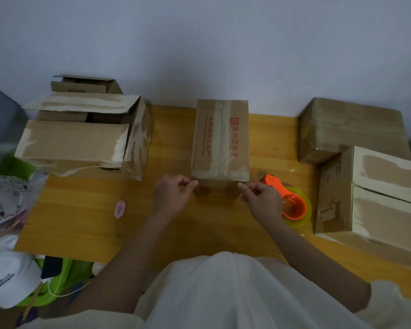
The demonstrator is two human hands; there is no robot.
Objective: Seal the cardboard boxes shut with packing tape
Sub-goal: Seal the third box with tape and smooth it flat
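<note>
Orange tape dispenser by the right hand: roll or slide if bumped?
The orange tape dispenser seems to lie flat on its side on the wooden table, so it would probably slide, not roll. It looks like plastic, likely light and rigid.

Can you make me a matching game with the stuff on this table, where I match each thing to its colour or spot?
Things:
1. tape dispenser
2. small cutter
3. open box
4. middle box

Clues:
A. pink
B. at the table's left end, flaps up
C. orange
D. red print on top, with both hands at its near edge

Pairs: 1-C, 2-A, 3-B, 4-D
</note>
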